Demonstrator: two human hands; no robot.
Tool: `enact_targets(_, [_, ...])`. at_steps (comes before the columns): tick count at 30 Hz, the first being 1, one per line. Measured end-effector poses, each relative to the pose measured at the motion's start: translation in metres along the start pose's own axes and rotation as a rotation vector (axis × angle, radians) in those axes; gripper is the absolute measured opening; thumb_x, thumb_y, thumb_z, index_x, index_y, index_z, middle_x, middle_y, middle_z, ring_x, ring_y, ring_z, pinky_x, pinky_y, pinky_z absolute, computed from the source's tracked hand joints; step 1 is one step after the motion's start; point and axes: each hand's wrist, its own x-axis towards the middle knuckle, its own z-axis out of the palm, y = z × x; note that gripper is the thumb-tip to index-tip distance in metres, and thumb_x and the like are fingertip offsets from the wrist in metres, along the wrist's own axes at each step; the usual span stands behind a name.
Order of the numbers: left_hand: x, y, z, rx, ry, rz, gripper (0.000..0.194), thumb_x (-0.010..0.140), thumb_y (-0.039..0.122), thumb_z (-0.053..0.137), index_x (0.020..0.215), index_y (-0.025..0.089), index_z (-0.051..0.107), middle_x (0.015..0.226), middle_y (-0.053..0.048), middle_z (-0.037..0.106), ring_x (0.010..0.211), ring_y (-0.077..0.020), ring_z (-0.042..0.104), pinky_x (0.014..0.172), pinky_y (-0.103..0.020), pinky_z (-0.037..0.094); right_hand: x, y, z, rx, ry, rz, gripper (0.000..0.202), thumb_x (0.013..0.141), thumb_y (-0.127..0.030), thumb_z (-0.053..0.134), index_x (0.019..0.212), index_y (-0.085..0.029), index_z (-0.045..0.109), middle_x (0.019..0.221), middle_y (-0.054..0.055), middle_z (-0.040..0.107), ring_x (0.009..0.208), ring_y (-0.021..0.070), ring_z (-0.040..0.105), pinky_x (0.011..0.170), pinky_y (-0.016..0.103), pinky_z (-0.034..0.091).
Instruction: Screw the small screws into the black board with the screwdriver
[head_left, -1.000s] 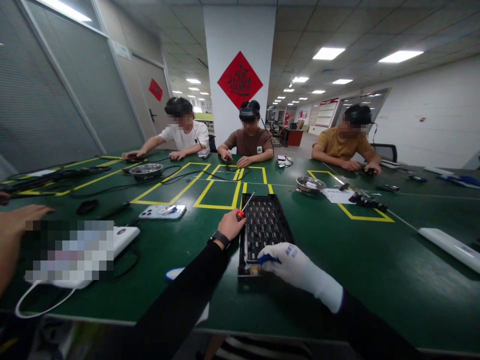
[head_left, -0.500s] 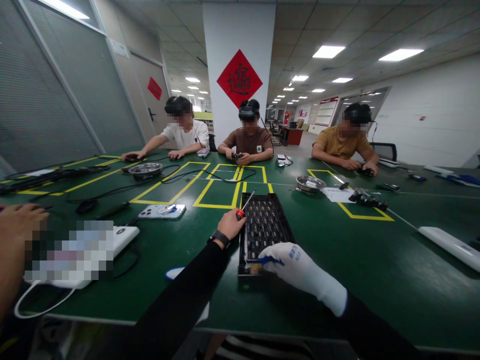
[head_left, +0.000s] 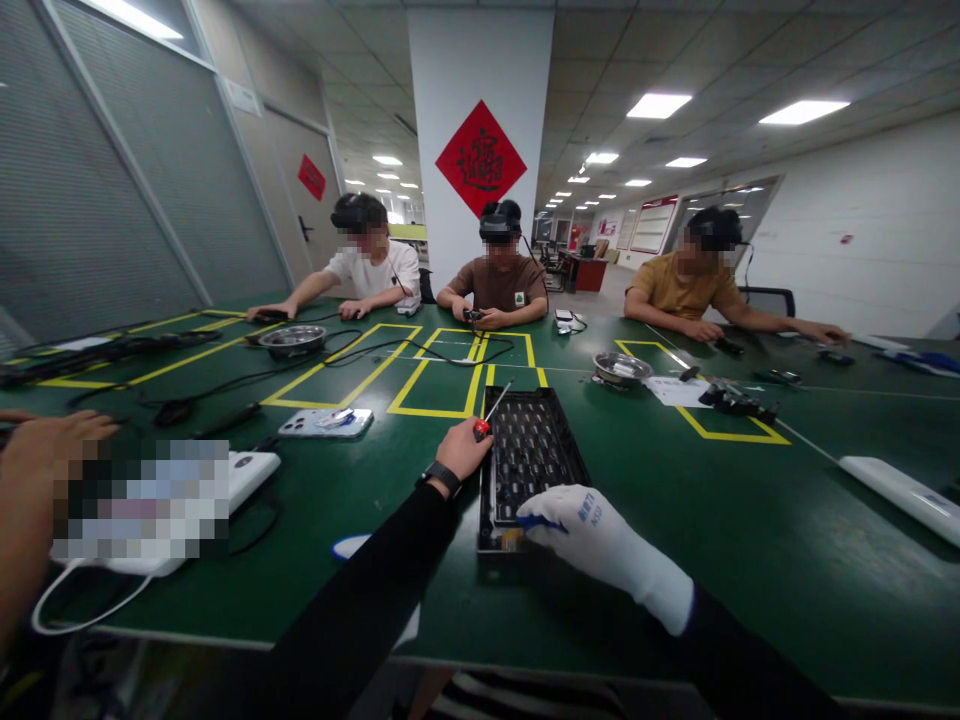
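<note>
1. On the worktop (head_left: 735, 520), the black tray (head_left: 571, 452) is lying.
2. Along its left edge, the left hand (head_left: 462, 450) is grasping a screwdriver (head_left: 482, 429).
3. Over its near end, the right hand (head_left: 581, 525) is curling; I cannot tell its grip.

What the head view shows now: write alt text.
Bare left hand holds a red-handled screwdriver at the left edge of a black tray of small pieces; white-gloved right hand pinches a blue item at its near end. Three people in headsets sit across the green table.
</note>
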Motion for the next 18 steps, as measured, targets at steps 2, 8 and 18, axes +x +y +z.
enact_targets(2, [-0.0006,0.0008,-0.0010,0.000,-0.001,0.007,0.021,0.074,0.040,0.050,0.081,0.020,0.053,0.082,-0.005,0.062,0.078,-0.0171,0.057,0.067,-0.024,0.039,0.0004,0.0001,-0.0002,-0.008,-0.002,0.003,0.022,0.081,-0.029,0.047,0.097,-0.024,0.061,0.091,0.002,0.064,0.084,0.0127,0.058,0.080,0.024,0.041])
enact_targets(8, [-0.0016,0.0020,-0.0023,-0.011,0.001,0.004,0.021,0.074,0.039,0.050,0.080,0.019,0.053,0.081,-0.005,0.062,0.078,-0.0176,0.057,0.067,-0.024,0.039,0.0017,-0.0010,0.0004,0.021,-0.018,0.025,0.020,0.080,-0.028,0.049,0.095,-0.023,0.062,0.089,0.002,0.064,0.084,0.0131,0.058,0.079,0.025,0.040])
enact_targets(18, [-0.0022,0.0040,-0.0035,-0.011,-0.009,-0.008,0.021,0.074,0.038,0.051,0.080,0.019,0.054,0.081,-0.005,0.061,0.077,-0.0171,0.057,0.067,-0.024,0.039,0.0036,0.0000,-0.0015,0.170,-0.051,0.024,0.018,0.083,-0.028,0.045,0.087,-0.021,0.061,0.081,-0.001,0.063,0.074,0.0102,0.056,0.073,0.022,0.040])
